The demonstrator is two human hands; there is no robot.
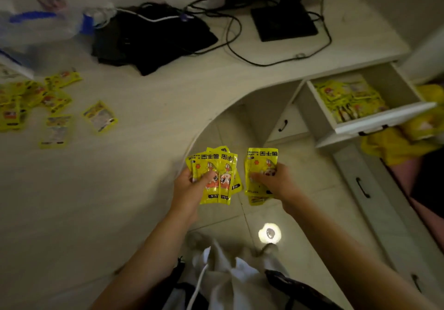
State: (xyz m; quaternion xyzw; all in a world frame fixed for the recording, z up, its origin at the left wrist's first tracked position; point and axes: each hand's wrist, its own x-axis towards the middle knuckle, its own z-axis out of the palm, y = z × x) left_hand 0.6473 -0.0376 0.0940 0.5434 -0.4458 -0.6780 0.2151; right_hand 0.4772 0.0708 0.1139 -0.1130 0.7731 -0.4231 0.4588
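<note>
My left hand grips a fanned stack of yellow hand-warmer packets above the floor, just off the desk's curved edge. My right hand holds a second, smaller stack of the same packets, thumb across the top one. The two stacks sit side by side, a small gap between them. More yellow packets lie loose on the desk at the far left. An open white drawer at the right holds several more packets.
A black garment and tangled cables lie at the back of the white desk. A monitor base stands at the back. Clear plastic bags sit far left. Closed drawers with black handles run down the right. Yellow cloth hangs below the open drawer.
</note>
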